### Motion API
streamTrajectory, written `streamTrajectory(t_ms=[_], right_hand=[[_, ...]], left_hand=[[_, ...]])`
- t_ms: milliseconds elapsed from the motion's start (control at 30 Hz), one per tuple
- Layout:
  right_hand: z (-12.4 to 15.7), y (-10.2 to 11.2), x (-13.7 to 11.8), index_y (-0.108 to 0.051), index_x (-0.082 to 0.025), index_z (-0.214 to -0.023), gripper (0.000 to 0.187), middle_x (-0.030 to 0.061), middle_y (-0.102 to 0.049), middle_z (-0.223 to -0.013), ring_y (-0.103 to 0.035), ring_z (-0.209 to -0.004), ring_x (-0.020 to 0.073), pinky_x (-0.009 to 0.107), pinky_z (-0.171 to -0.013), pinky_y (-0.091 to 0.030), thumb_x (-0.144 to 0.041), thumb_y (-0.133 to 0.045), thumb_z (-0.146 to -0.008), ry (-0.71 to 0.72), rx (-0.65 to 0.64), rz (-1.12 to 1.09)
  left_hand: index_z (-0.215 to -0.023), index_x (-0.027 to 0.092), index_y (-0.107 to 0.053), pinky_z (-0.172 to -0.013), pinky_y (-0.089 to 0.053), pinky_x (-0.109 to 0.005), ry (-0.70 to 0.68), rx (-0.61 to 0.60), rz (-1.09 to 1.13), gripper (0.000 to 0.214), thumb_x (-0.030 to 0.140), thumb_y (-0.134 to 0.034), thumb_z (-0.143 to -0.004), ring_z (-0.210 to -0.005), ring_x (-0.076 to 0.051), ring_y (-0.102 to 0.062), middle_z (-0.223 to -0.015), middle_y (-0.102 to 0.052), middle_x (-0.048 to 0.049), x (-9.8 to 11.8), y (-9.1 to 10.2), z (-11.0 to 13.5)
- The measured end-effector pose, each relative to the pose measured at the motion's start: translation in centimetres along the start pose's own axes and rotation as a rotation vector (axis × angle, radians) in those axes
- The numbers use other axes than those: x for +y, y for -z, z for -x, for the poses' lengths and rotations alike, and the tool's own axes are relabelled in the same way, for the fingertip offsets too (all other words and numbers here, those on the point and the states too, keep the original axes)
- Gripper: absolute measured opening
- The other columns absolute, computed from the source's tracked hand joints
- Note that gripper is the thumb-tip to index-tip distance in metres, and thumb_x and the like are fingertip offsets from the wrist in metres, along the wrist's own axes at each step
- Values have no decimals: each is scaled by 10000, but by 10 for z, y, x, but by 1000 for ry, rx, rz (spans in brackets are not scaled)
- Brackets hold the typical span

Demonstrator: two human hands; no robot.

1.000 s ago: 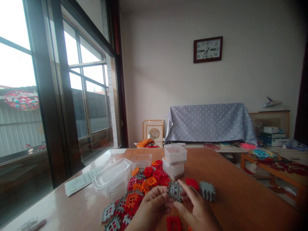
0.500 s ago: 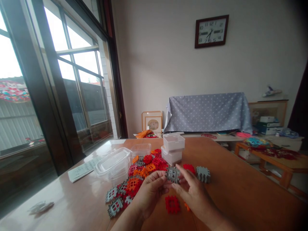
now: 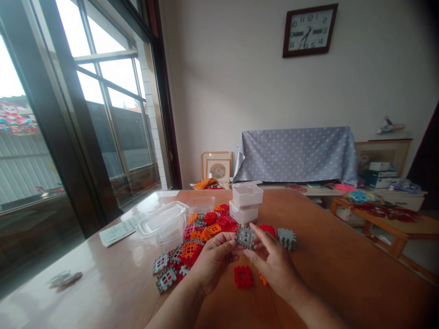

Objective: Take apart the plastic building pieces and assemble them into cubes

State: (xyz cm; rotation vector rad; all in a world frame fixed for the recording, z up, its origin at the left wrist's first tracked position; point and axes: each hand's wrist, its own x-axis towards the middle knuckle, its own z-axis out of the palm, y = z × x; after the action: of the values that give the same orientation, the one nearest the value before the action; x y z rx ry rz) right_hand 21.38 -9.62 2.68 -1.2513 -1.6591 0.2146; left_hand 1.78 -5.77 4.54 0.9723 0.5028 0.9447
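Note:
Between my two hands, above the table, is a grey building block with notched edges and a window-like grid. My left hand pinches its left edge. My right hand holds the right side, with thumb below and forefinger at the top corner. On the table below lies a red square block, and an orange piece is partly hidden by my right hand. A heap of red, orange and grey blocks spreads to the left. Beyond my right hand stand a grey block stack and red blocks.
Two stacked white plastic boxes stand behind the blocks. Clear plastic containers sit at the left, near a paper booklet with writing. A small clear plastic bag lies at the table's left. Windows line the left side.
The camera view has tipped slightly downward, so the scene sits a little differently in the picture. Both hands keep hold of the grey block in nearly the same pose.

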Motion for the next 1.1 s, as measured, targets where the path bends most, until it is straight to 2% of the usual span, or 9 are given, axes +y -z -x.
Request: streamTrajectory(t_ms=[133,300,367,500,600,667,867,1100], right_hand=[[0,1,-2,-458,-293,-1477,616,68,-688,-1083,-690,-839,206,371,-803,-608,-301,-643,-889,12,13,42],[0,2,1,-507,-275,-1426,563,93,-688,-1153,-701,-934,255,406,-813,-615,-283,-633,-877,33,0,213],[-1,1,2,-518,-270,-1414,554,96,-688,-1175,-690,-1020,279,431,-865,-607,-278,-634,-872,79,-10,261],[0,-1,4,-522,-272,-1413,549,105,-650,-1290,-633,-1182,302,472,-995,-559,-305,-650,-880,170,12,290],[1,-2,3,-509,-292,-1432,568,100,-631,-1320,-628,-1196,294,460,-1015,-550,-353,-671,-891,170,-27,250],[2,-2,3,-503,-306,-1437,582,87,-627,-1317,-635,-1179,276,435,-1013,-553,-345,-684,-885,156,-67,189],[2,-3,5,-508,-281,-1426,603,87,-600,-1293,-661,-1032,234,379,-906,-589,-282,-695,-852,76,-87,53],[1,1,5,-516,-281,-1409,602,93,-568,-1318,-637,-1070,250,426,-950,-568,-236,-684,-833,47,-113,56]], left_hand=[[-1075,185,-670,-783,-473,-253,-46,40,-139,316,358,-775,-832,-835,-157,-677,-960,-730,-77,0,-3,-1],[-1175,215,-668,-832,-476,-299,-294,130,-514,421,392,-787,-812,-967,-200,-632,-1073,-686,-87,-7,-9,1],[-1179,208,-679,-832,-483,-308,-328,135,-613,445,388,-806,-792,-992,-213,-614,-1089,-669,-96,-11,-9,1],[-1169,172,-679,-826,-497,-317,-234,16,-469,454,367,-819,-784,-962,-214,-627,-1098,-673,-112,-15,-11,0],[-1121,150,-695,-864,-495,-317,-140,-75,-309,375,352,-785,-818,-964,-209,-641,-1093,-693,-110,-13,-14,1],[-1097,144,-701,-864,-499,-312,-66,-93,-236,327,349,-741,-845,-948,-203,-647,-1074,-706,-107,-12,-16,2],[-1029,155,-664,-791,-534,-309,92,4,-59,249,268,-660,-806,-821,-177,-678,-1032,-720,-106,-9,-14,2],[-961,173,-610,-774,-561,-331,130,66,2,219,205,-660,-749,-768,-184,-709,-963,-728,-99,-8,-12,1]])
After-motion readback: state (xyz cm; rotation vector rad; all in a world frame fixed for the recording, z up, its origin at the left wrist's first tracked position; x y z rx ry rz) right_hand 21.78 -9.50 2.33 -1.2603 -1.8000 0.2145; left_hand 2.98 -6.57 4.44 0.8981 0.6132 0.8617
